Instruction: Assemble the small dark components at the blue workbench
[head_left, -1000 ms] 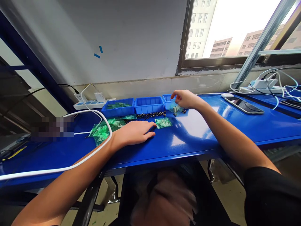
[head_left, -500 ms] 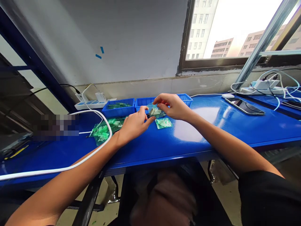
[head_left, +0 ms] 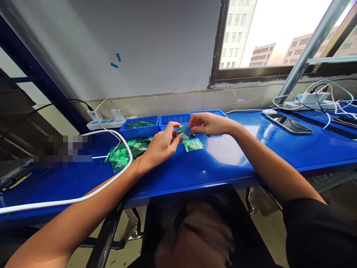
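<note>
A small see-through plastic bag [head_left: 184, 131] is held up over the blue table. My left hand [head_left: 164, 143] is closed on its left side, thumb below and fingers above. At the bag's right edge, the fingertips of my right hand [head_left: 208, 123] are pinched together, apparently on the plastic; the exact contact is hard to see. Just below lies a flat green-and-white printed packet [head_left: 194, 144]. Tiny dark parts [head_left: 193, 134] sit behind it, under my right fingers. Several green bags [head_left: 121, 158] with pale pieces are heaped left of my left hand.
Three blue bins stand along the wall: a left bin [head_left: 125, 133] with green packets, a middle bin [head_left: 174, 118] and a right bin [head_left: 220, 112]. A white cable [head_left: 69, 202] loops across my left forearm. A phone [head_left: 290, 123] and power strips [head_left: 315, 105] lie right.
My right hand has shifted slightly right and lower along the bag's edge. The bag has turned, so its pale contents show less. Tiny dark parts now show on the table.
</note>
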A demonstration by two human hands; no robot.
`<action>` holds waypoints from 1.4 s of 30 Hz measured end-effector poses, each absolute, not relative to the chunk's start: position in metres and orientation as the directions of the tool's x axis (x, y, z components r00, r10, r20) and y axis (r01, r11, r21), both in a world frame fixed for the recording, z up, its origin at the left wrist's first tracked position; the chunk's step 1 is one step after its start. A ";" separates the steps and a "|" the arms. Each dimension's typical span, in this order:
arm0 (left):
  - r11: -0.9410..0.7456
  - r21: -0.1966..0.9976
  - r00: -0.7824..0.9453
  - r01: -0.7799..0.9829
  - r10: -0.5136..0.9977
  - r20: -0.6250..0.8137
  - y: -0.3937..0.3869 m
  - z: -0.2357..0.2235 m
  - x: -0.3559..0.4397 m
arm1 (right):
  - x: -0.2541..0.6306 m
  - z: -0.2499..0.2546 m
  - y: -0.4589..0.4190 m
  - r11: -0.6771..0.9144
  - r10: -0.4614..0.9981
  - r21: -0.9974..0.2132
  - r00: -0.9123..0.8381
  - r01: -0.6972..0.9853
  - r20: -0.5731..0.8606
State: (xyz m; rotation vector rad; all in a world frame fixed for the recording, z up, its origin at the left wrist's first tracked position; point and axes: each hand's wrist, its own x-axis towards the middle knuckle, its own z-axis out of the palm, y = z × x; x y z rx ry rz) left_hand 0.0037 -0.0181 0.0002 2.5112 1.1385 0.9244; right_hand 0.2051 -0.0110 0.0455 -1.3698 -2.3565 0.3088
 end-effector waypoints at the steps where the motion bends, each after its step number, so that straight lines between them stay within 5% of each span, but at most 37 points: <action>1: -0.671 0.417 0.497 0.612 0.738 0.457 -0.019 0.001 0.003 | 0.213 0.048 -0.009 0.419 0.903 -0.306 -0.354 0.855 0.244; 3: -0.672 0.367 0.506 0.643 0.733 0.455 -0.021 0.003 0.003 | 0.231 0.052 -0.005 0.197 0.947 -0.184 -0.138 0.963 0.290; 5: -0.673 0.326 0.525 0.664 0.730 0.437 -0.023 0.005 0.003 | 0.248 0.052 0.000 0.042 0.982 -0.130 -0.017 0.991 0.191; 8: -0.668 0.280 0.549 0.689 0.734 0.400 -0.025 0.006 0.004 | 0.261 0.049 0.007 -0.030 0.996 -0.057 0.025 0.998 -0.082; 11: -0.678 0.248 0.576 0.692 0.725 0.377 -0.026 0.006 0.005 | 0.255 0.044 0.010 -0.030 0.981 -0.017 0.026 0.999 -0.194; 15: -0.695 0.228 0.592 0.682 0.708 0.385 -0.026 0.006 0.006 | 0.228 0.035 0.008 0.103 0.992 0.044 -0.100 0.994 -0.072; 20: -0.691 0.234 0.593 0.684 0.713 0.374 -0.027 0.006 0.005 | 0.197 0.018 0.005 0.293 0.956 -0.092 -0.290 0.952 0.047; 25: -0.688 0.230 0.593 0.688 0.717 0.367 -0.026 0.005 0.005 | 0.186 0.003 0.008 0.491 0.858 0.012 -0.486 0.871 0.167; 34: -0.639 0.264 0.481 0.723 0.739 0.472 -0.023 0.013 -0.001 | 0.194 0.016 0.001 0.455 0.879 -0.005 -0.448 0.891 0.163; 42: -0.579 0.325 0.302 0.748 0.733 0.610 -0.022 0.019 -0.005 | 0.203 0.037 -0.008 0.382 0.879 -0.034 -0.352 0.923 0.320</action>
